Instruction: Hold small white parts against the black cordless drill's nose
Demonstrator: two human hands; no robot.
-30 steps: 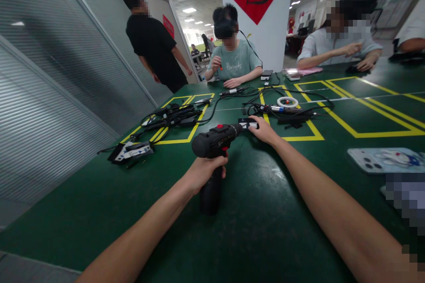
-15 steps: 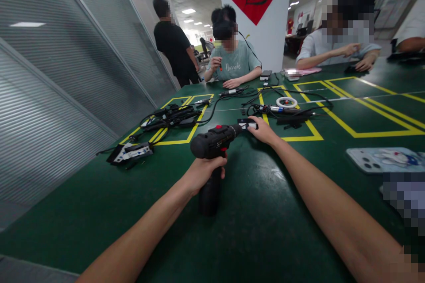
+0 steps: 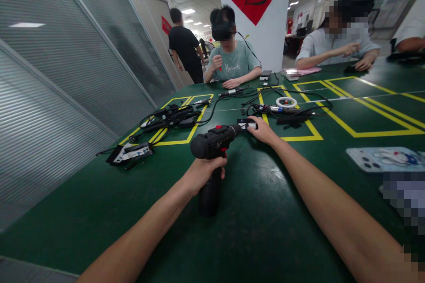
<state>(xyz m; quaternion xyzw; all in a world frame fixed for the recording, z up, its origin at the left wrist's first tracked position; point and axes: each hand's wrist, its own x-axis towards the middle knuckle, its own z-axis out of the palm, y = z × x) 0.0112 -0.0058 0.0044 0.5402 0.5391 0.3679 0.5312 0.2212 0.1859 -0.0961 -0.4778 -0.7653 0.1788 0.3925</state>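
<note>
My left hand (image 3: 207,170) is wrapped round the handle of a black cordless drill (image 3: 215,141) with red buttons. The drill's chuck points away and to the right, and its tip meets or nearly meets a small black-and-white piece (image 3: 244,124). That piece lies on the green table (image 3: 259,221), its right end gripped by the fingers of my right hand (image 3: 262,130). What kind of piece it is, I cannot make out. The bit itself is too small to see clearly.
Bundled black cables (image 3: 175,115) lie at left, near a black-and-white part (image 3: 133,152). Beyond my right hand are a pen-like tool (image 3: 275,109) and a white tape ring (image 3: 286,102). A patterned phone (image 3: 381,160) lies at right. Two people sit across the table.
My hands, the drill and the small piece hold their places. In the background, the standing person in black has moved to the right and farther off.
</note>
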